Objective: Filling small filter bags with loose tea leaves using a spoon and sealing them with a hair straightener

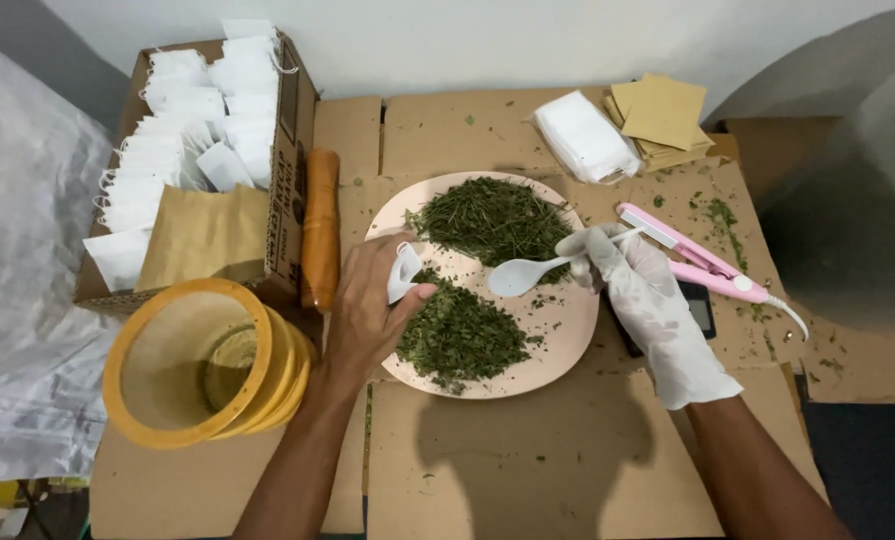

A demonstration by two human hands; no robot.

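surface (527, 450): flattened brown cardboard
between the hands: pink plate (567, 340)
beyond right hand: pink sealer (692, 255)
beside left hand: yellow sieve (202, 360)

1. The plate (557, 350) sits mid-bench (527, 460), with dried herbs (492, 220) heaped on it.
2. At nine o'clock of the plate lies a roll (320, 228); beyond it stands a box (292, 150) holding sachets (192, 110).
3. At seven o'clock stands a sieve (202, 362).
4. At three o'clock lies a sealer (692, 255).
5. At one o'clock lie envelopes (659, 115) beside a stack of bags (585, 135).
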